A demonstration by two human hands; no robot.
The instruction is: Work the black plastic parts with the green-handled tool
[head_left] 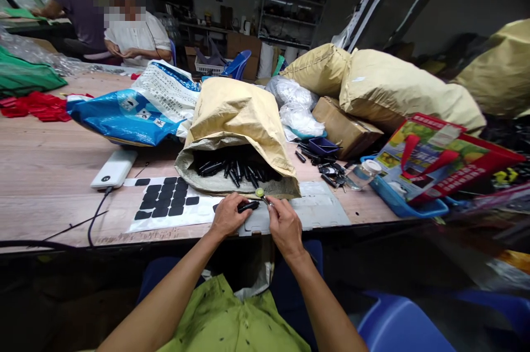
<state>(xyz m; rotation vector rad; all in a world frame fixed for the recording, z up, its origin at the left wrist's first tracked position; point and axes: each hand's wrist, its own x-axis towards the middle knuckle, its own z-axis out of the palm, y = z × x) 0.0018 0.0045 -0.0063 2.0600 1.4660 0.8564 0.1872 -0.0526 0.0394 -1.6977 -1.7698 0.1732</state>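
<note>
My left hand (228, 215) is closed round a small black tapered piece (248, 207), whose end sticks out to the right. In my right hand (285, 225) is a thin metal tool with a round yellow-green head (260, 193), pinched between the fingers and pointing up and left. Both hands are close together at the table's front edge. Just beyond them lies an open tan woven sack (236, 106) with many black tapered pieces (234, 170) in its mouth. Under my hands is a grey flat board (318, 208). A white sheet with black rounded-square stickers (163, 197) lies left of them.
A white power bank (114, 169) with a cable lies left. Behind it is a blue-and-white bag (141, 104). To the right are loose black parts (317, 159), a clear jar (362, 174), a blue tray (403, 206) and full sacks (397, 87). Two people sit at far left.
</note>
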